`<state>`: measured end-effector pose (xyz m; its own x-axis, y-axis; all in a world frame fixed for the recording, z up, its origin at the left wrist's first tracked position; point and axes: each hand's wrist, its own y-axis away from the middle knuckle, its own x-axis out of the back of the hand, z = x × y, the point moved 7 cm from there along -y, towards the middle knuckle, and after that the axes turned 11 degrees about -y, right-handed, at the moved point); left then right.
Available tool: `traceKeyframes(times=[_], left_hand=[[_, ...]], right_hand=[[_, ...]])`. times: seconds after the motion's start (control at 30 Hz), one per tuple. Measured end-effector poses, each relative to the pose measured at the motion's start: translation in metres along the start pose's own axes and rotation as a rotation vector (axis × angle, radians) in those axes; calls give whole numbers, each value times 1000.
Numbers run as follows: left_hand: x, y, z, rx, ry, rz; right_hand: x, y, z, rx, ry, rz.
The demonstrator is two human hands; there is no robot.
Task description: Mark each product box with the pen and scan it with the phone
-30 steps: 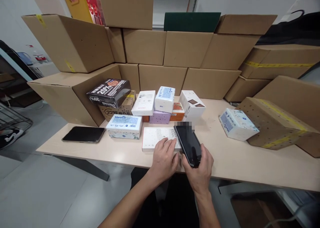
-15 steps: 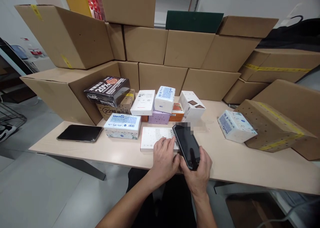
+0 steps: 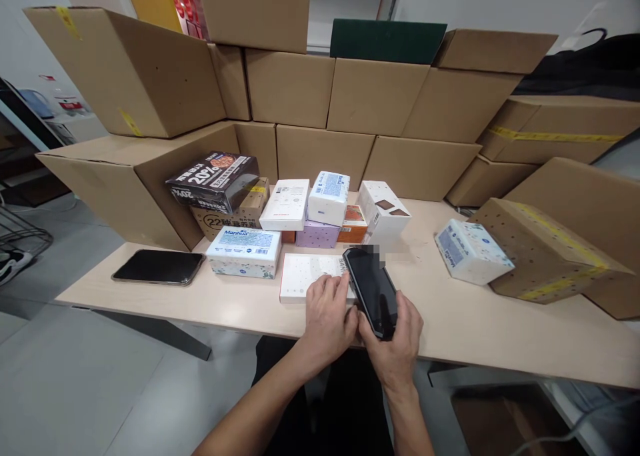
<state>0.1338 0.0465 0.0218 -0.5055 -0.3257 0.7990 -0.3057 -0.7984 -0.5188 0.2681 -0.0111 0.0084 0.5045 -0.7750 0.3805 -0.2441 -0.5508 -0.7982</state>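
Observation:
In my right hand (image 3: 395, 343) is a black handheld device (image 3: 370, 289) like a rugged phone, its dark screen tilted up and its far end blurred by a pixel patch. Fingers and thumb grip its lower end from both sides. My left hand (image 3: 330, 319) is closed over the front of a flat white box (image 3: 305, 276) with a red edge, fingers bent on its top, thumb toward the device. The box's right part is hidden behind the hand and device. A tissue pack (image 3: 243, 251) lies just left of the box.
A black phone (image 3: 157, 267) lies on the table (image 3: 450, 329) at left. Behind the hands sit a white carton (image 3: 286, 204), a tissue pack (image 3: 329, 198), a purple box (image 3: 317, 235) and a white box with cutouts (image 3: 383, 209). Cardboard boxes (image 3: 325, 163) wall the back; another tissue pack (image 3: 473, 251) sits right.
Both hands, the device and the flat white box keep nearly the same places. The whole view has shifted very slightly.

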Motion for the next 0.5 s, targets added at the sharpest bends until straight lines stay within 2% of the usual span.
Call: traceKeyframes(times=[0.33,0.5], left_hand=[[-1,2,2,-5,-50,32],[-3,7,2,-13,-63,67]], right_hand=[[-1,1,-1,10,-10,1],[4,3,7,-58,-29,44]])
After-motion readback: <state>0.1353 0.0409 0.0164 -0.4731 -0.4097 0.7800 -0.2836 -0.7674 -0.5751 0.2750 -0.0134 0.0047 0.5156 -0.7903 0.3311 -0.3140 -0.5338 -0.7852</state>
